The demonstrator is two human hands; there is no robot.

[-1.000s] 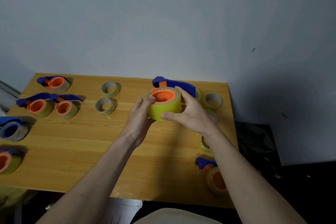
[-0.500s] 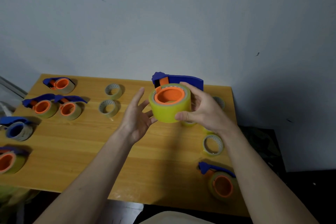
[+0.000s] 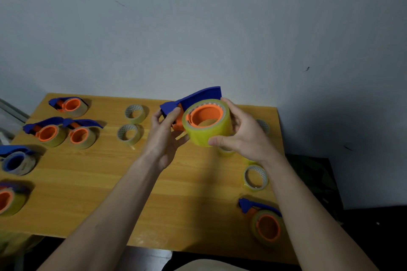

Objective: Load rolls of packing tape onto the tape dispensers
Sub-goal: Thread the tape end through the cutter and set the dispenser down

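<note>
Held up off the wooden table [image 3: 92, 182] between both hands: a blue tape dispenser [image 3: 193, 99] with a yellow roll of packing tape [image 3: 209, 132] seated on its orange hub [image 3: 206, 114]. Clamped around the roll's right side by the right hand [image 3: 244, 136], thumb across the front, fingers behind. Pinched at the dispenser's blue nose by the left hand [image 3: 165, 136], thumb on top; half a second ago that hand was open and clear of the dispenser. Tilted now, blue handle rising to the right, where it sat level before. Below the right wrist, a bare tape roll [image 3: 255, 177], then a loaded dispenser [image 3: 264, 220] nearer the table edge. Left of the left hand, two bare rolls [image 3: 132, 123], and farther left several loaded dispensers [image 3: 63, 130].
</note>
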